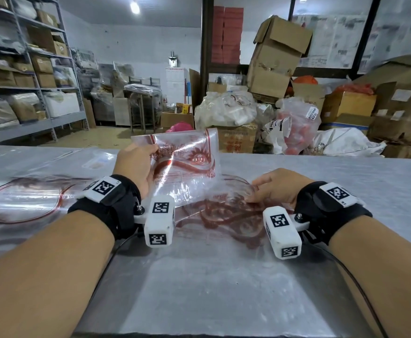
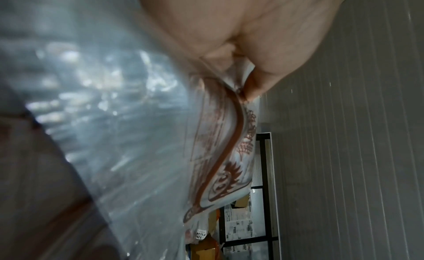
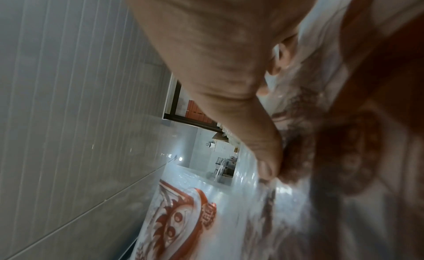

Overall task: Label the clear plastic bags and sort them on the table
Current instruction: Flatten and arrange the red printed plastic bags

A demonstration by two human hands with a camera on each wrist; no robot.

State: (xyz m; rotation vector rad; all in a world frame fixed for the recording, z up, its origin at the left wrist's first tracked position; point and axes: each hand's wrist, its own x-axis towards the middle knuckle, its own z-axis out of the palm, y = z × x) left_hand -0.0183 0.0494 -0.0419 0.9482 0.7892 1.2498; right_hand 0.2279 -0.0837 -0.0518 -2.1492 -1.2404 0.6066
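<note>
Nearest the bench (image 1: 224, 276) edge: bare metal top, both forearms over it, each wrist strapped with a black band carrying white marker blocks.

Just past that, right hand (image 1: 276, 187) sits low on a flat stack of bags (image 1: 226, 215) with dark red print. Fingers (image 3: 263, 166) are bent, tips pressing into the top plastic sheet; right wrist view shows the thumb tip on the film. Whether it pinches a layer or just presses: cannot tell.

Left hand (image 1: 137, 167) is higher and slightly farther out, clamped on a lifted clear bag (image 1: 187, 162). Thumb on the near face, fingers behind, grip at the bag's left edge. Left wrist view (image 2: 220, 155) confirms film held between thumb and fingers. Bag stands almost upright, creased, red ornamental print and a boxed text panel on it, lower edge trailing down to the stack. Hands well apart, bag between them.

Left side of the bench: another spread of clear bags (image 1: 26, 198) lying flat, big red oval outline printed on top.

Beyond the bench: floor piled with cardboard boxes (image 1: 276, 59), some leaning, plus filled plastic sacks (image 1: 226, 111). Metal shelving (image 1: 28, 76) on the left wall, loaded with cartons. Ceiling lamp (image 1: 135, 6) lit at the back.
</note>
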